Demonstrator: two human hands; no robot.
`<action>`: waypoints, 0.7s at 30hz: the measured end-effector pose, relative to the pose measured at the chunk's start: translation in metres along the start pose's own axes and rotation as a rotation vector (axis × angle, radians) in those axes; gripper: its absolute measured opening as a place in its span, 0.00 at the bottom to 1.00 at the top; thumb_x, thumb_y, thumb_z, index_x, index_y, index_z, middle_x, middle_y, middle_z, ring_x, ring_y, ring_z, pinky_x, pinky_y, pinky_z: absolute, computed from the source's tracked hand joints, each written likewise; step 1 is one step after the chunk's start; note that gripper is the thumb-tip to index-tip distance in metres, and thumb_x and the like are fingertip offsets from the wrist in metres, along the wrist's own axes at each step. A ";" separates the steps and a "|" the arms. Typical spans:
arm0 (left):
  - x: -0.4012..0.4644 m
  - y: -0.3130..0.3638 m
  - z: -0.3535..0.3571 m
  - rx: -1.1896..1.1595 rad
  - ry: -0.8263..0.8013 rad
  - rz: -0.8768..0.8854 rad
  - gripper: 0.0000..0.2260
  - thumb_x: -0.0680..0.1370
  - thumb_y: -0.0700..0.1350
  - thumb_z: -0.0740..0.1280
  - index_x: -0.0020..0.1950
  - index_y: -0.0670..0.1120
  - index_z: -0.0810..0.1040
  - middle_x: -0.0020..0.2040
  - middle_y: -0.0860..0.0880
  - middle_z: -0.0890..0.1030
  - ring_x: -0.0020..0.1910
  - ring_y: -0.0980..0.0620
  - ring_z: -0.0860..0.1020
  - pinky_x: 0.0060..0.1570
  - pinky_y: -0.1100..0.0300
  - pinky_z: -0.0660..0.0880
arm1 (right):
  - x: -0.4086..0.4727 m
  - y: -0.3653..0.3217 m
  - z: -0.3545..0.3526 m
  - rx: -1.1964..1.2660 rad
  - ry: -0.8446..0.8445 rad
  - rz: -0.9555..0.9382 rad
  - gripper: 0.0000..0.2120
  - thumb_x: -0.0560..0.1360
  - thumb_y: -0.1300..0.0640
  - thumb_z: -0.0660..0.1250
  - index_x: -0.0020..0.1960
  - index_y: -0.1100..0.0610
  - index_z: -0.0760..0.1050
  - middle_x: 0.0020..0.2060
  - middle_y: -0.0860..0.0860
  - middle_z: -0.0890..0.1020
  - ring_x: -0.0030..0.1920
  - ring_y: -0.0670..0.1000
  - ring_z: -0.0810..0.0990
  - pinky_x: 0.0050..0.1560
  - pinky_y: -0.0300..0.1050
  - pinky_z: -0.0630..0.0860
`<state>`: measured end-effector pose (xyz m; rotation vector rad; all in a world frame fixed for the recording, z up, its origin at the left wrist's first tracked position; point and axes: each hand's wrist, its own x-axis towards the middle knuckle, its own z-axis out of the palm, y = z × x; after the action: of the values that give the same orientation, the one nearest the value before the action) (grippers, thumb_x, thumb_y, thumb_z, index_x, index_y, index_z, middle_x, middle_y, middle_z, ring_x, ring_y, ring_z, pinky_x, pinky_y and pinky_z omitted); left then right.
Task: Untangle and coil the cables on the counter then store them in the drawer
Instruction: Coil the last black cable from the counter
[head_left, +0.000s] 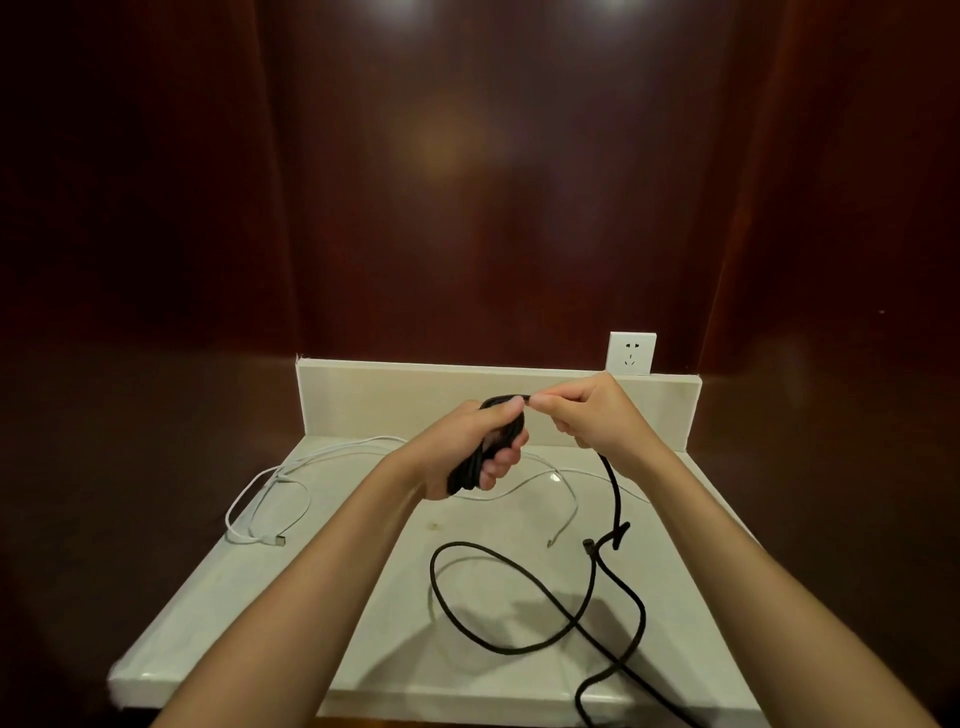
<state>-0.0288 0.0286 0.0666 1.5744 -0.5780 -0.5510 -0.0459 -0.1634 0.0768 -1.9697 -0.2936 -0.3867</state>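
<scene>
My left hand (475, 441) grips a bundle of coiled black cable (485, 457) above the counter (322, 587). My right hand (587, 415) pinches the same black cable just right of the coil. From that hand the cable hangs down, passes a knot (613, 535), loops across the counter (519, 639) and runs off the front edge. A white cable (270, 499) lies loose on the counter's left and middle, its USB plug (280, 540) near the left edge. No drawer is in view.
A white backsplash (395, 400) stands along the counter's far edge. A white wall socket (631, 353) sits above it at the right. Dark red-brown panels surround the counter on three sides.
</scene>
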 end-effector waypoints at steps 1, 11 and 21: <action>0.001 0.000 0.001 -0.025 0.042 -0.005 0.20 0.84 0.58 0.57 0.41 0.45 0.72 0.30 0.50 0.69 0.26 0.54 0.66 0.25 0.63 0.65 | 0.000 0.002 0.000 0.008 0.000 0.027 0.07 0.76 0.53 0.71 0.45 0.54 0.86 0.27 0.50 0.71 0.29 0.50 0.64 0.27 0.42 0.60; 0.015 -0.007 -0.003 -0.393 0.645 0.143 0.21 0.85 0.55 0.58 0.58 0.37 0.78 0.52 0.39 0.85 0.48 0.41 0.86 0.43 0.46 0.83 | -0.009 0.017 0.002 0.118 -0.035 0.230 0.11 0.78 0.56 0.70 0.45 0.64 0.84 0.23 0.49 0.70 0.23 0.46 0.62 0.24 0.37 0.60; 0.013 0.029 -0.008 -1.144 0.444 0.441 0.21 0.86 0.57 0.53 0.48 0.42 0.75 0.38 0.47 0.76 0.35 0.51 0.78 0.49 0.49 0.79 | -0.013 0.002 -0.006 0.004 -0.222 0.110 0.09 0.76 0.57 0.72 0.39 0.61 0.82 0.31 0.54 0.82 0.34 0.45 0.78 0.47 0.40 0.72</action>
<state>-0.0145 0.0241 0.0960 0.4181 -0.1672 -0.1083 -0.0578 -0.1699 0.0720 -2.0176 -0.3251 -0.0965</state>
